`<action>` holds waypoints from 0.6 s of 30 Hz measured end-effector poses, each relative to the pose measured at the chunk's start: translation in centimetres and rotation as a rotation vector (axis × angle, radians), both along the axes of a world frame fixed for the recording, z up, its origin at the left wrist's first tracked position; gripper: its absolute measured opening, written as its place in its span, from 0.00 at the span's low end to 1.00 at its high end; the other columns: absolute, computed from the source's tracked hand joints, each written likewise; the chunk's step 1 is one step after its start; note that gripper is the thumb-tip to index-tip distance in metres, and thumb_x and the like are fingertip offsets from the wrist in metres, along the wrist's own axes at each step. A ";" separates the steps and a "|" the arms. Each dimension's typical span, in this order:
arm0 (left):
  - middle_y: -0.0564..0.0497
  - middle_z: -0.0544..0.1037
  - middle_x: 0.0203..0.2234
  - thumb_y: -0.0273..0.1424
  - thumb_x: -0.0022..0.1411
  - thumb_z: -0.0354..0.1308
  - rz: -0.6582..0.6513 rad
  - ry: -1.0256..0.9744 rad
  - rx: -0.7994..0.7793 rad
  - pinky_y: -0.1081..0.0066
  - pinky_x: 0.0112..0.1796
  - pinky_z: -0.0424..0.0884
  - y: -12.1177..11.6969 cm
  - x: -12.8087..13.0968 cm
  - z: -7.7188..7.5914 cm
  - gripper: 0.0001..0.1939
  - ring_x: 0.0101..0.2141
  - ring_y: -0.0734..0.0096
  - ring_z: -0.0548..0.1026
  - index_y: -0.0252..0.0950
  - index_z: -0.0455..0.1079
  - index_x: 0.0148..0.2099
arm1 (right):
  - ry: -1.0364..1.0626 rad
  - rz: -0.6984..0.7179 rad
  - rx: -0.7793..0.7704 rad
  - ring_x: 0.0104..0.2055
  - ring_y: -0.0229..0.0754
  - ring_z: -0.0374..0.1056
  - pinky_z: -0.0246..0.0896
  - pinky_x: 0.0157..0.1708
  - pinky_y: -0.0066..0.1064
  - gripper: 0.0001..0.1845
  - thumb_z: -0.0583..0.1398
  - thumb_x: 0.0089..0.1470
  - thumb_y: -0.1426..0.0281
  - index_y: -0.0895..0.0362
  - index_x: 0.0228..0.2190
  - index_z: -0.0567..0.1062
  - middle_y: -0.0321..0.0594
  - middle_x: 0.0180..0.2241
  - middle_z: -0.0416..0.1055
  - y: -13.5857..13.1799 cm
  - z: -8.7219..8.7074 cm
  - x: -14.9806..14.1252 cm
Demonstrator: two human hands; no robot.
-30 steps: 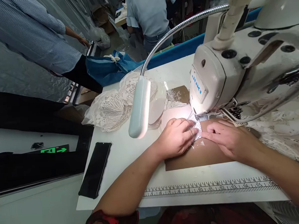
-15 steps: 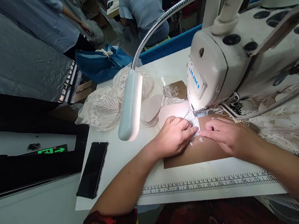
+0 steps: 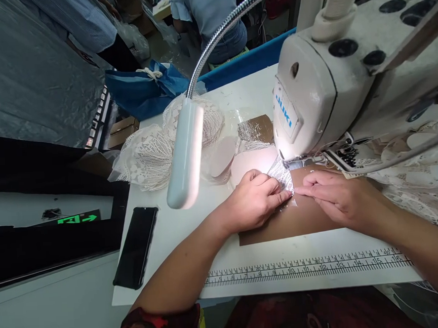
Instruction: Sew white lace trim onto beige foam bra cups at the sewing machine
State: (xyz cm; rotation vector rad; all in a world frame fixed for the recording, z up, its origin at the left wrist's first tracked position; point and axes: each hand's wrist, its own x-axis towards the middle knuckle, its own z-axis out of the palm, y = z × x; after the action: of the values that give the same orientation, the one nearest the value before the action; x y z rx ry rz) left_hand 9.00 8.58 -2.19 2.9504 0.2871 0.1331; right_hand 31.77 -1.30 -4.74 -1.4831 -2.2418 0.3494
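Observation:
Under the head of the sewing machine (image 3: 304,94) lies a strip of white lace (image 3: 282,174), its upper end near the needle area. My left hand (image 3: 258,201) is closed, thumb and curled fingers pressing on the lace's lower left side. A pale pink fabric cup piece (image 3: 252,164) lies just above that hand. My right hand (image 3: 332,196) is closed in a pinch, its fingertips at the lace's lower right corner; whatever is between them is too small to tell. Both hands rest over a brown sheet (image 3: 293,226) on the white table.
A lamp (image 3: 185,156) on a bendy metal neck hangs left of the machine. White lace pieces (image 3: 147,153) are heaped behind it. A black phone (image 3: 135,248) lies at the table's left. A printed ruler (image 3: 307,270) runs along the front edge. Two people are beyond the table.
My right fingertips have shifted slightly right along the lace's corner and look more tightly pinched. My left hand stays on the lace. The standing person's arm has moved.

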 end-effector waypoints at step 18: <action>0.45 0.68 0.60 0.33 0.71 0.44 0.145 0.052 0.071 0.60 0.43 0.64 0.6 1.2 0.1 0.20 0.46 0.59 0.68 0.34 0.66 0.60 | -0.130 0.035 0.094 0.33 0.42 0.59 0.50 0.32 0.32 0.18 0.51 0.50 0.83 0.57 0.35 0.77 0.40 0.28 0.67 -0.1 0.3 -1.2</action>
State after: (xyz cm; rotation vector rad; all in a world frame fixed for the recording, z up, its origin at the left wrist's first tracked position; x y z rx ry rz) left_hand 10.22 9.17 -2.10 3.0044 0.5138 0.0876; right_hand 30.52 -1.36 -4.44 -1.4573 -2.3538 0.1598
